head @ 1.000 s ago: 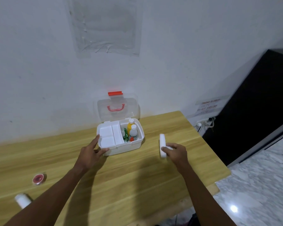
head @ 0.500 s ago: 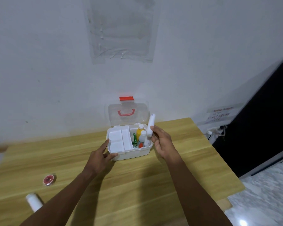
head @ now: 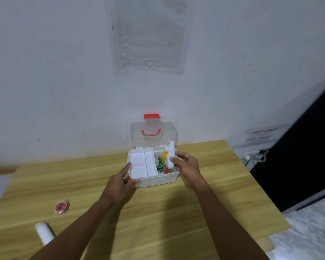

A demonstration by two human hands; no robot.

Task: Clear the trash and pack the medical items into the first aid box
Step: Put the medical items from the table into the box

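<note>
The white first aid box stands open on the wooden table, its clear lid with a red handle leaning back against the wall. Inside on the left lies a white tray insert; on the right sit a yellow bottle, a green pack and a red-capped item. My right hand holds a long white item upright over the box's right compartment. My left hand grips the box's front left corner, fingers spread against the wall.
A small red round tape roll and a white cylinder lie at the table's near left. A black cabinet stands at the right, with a wall socket and cables beside it. The table's right edge drops to a marble floor.
My right hand carried the white item from the table's right side to the box and now holds it lower into the right compartment. My left hand stayed on the box.
</note>
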